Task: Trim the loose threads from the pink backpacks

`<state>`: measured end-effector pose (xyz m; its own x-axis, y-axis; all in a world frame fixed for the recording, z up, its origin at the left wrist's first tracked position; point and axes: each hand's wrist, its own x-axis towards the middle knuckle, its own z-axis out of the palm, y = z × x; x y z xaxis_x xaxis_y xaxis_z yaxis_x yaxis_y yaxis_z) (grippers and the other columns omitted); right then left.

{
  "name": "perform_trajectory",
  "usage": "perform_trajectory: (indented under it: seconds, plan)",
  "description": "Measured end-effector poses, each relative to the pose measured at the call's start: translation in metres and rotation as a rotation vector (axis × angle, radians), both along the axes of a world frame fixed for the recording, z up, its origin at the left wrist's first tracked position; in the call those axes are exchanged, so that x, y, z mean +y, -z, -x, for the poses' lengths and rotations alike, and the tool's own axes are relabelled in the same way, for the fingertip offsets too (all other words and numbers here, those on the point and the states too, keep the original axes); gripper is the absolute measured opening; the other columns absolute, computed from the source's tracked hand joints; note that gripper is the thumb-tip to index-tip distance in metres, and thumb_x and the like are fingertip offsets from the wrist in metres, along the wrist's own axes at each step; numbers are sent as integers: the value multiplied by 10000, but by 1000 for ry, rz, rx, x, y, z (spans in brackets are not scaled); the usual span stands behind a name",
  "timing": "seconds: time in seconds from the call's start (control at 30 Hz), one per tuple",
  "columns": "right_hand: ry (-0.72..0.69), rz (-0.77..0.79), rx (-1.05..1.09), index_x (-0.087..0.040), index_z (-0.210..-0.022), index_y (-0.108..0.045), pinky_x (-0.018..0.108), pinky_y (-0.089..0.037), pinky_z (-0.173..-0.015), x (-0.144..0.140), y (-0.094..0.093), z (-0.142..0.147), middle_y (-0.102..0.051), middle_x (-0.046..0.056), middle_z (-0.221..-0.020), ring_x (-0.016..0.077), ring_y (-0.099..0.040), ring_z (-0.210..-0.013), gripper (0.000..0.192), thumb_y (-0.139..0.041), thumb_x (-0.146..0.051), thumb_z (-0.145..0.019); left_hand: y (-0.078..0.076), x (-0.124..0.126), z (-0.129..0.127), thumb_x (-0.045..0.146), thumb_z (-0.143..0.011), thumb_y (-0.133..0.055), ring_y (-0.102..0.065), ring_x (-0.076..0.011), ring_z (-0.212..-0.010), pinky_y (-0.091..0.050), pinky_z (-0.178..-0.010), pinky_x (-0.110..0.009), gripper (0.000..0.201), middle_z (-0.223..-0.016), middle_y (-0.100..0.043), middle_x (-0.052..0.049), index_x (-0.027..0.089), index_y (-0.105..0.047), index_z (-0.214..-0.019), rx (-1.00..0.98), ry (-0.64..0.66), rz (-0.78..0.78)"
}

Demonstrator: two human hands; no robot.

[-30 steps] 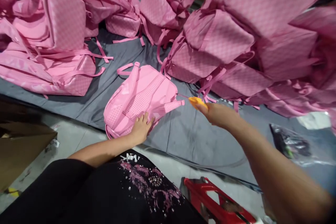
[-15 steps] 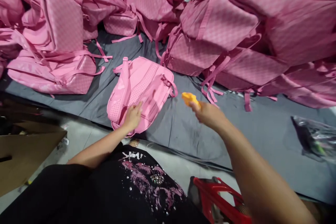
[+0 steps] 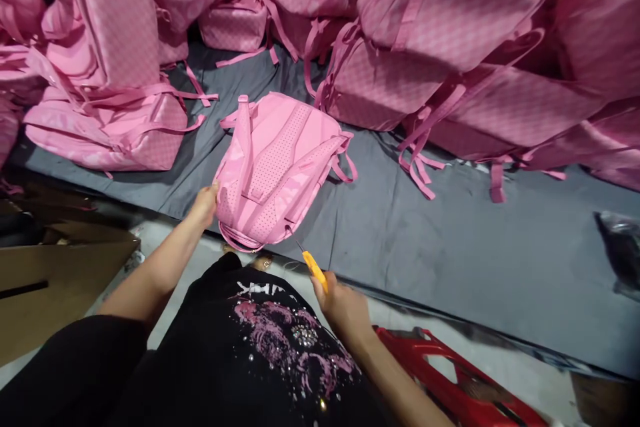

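A pink backpack [image 3: 275,160] lies on the grey cloth with its straps and dotted back padding facing up and its top end toward me. My left hand [image 3: 205,205] grips its left edge, the fingertips partly hidden behind the side. In my right hand [image 3: 343,303] is a yellow-handled tool [image 3: 315,270] with a thin dark shaft. The shaft's tip is at the backpack's near right corner, by a small dark spot; whether it touches or goes in, I cannot tell.
Heaps of pink backpacks [image 3: 420,7] line the far side of the grey cloth-covered table [image 3: 450,260], with more at the left [image 3: 110,127]. A clear plastic bag [image 3: 623,247] lies at the right. Below stand a cardboard box [image 3: 65,293] and a red frame [image 3: 460,380].
My left hand has moved from the backpack's top surface to its left edge. My right hand has brought the yellow-handled tool down and left to the backpack's near right corner.
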<state>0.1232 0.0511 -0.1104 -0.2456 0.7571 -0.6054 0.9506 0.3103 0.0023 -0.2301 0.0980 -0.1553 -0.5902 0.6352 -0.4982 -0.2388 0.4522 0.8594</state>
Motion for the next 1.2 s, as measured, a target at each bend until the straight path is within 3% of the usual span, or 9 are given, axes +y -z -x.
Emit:
perform_trajectory:
  seconds: [0.1, 0.27, 0.43, 0.57, 0.73, 0.87, 1.0, 1.13, 1.2]
  plan:
    - [135, -81, 23, -134, -1058, -586, 289, -390, -572, -10, 36, 19, -733, 142, -786, 288, -731, -768, 411, -331, -456, -1031, 13, 15, 8, 476, -912, -564, -688, -252, -903, -550, -881, -408, 407, -870, -704, -127, 88, -638, -1010, -324, 96, 24]
    - [220, -139, 41, -118, -1053, -565, 263, -359, -554, 2, 70, 42, -728, 138, -783, 265, -728, -755, 409, -328, -452, -1037, 28, 25, -3, 508, -922, -539, -691, -276, -986, -505, -989, -473, 464, -937, -731, -133, 85, -639, -1083, -659, 142, -87]
    - [279, -153, 35, -120, -1046, -580, 252, -278, -528, 3, 67, 41, -716, 116, -758, 228, -708, -699, 403, -348, -450, -1034, 44, 23, -6, 617, -947, -406, -656, -287, -1126, -439, -1078, -483, 643, -1064, -728, -149, 84, -585, -1257, -814, 141, -228]
    - [322, -155, 25, -120, -1063, -588, 265, -243, -543, 3, 62, 30, -711, 109, -766, 196, -682, -684, 385, -344, -417, -1043, 56, 25, -10, 670, -900, -467, -614, -327, -1203, -410, -1101, -518, 744, -1184, -690, -189, 78, -534, -1345, -989, 195, -382]
    - [335, -151, 53, -130, -1093, -586, 268, -227, -563, 13, 63, 20, -710, 94, -785, 174, -657, -678, 388, -343, -428, -1044, 58, 24, -18, 737, -866, -450, -594, -349, -1229, -417, -1082, -555, 842, -1229, -664, -218, 72, -495, -1380, -1047, 266, -394]
    - [328, -147, 83, -113, -1114, -585, 274, -240, -574, 12, 62, 9, -719, 113, -824, 179, -652, -685, 377, -331, -384, -1046, 51, 24, -29, 729, -884, -413, -617, -344, -1198, -442, -1058, -560, 801, -1182, -689, -202, 88, -523, -1351, -976, 208, -399]
    - [304, -114, 104, -132, -1094, -608, 268, -279, -575, -14, 51, -21, -719, 97, -787, 193, -661, -680, 380, -315, -368, -1042, 42, 30, -47, 710, -867, -474, -637, -326, -1168, -460, -1057, -531, 741, -1133, -712, -173, 111, -574, -1291, -820, 177, -408]
    - [207, 20, 134, -162, -1094, -620, 261, -329, -591, -39, 40, -33, -727, 84, -780, 211, -693, -718, 376, -314, -375, -1040, 35, 25, -66, 677, -881, -473, -604, -315, -1218, -439, -1094, -482, 702, -1188, -685, -184, 94, -602, -1252, -244, 192, -290]
    - [162, 79, 109, -171, -1100, -615, 262, -354, -614, -38, 39, -22, -741, 96, -841, 221, -708, -779, 366, -330, -392, -1039, 33, 11, -75, 624, -857, -562, -481, -319, -1354, -349, -1165, -477, 714, -1375, -572, -186, 110, -523, -1352, -16, 143, -248]
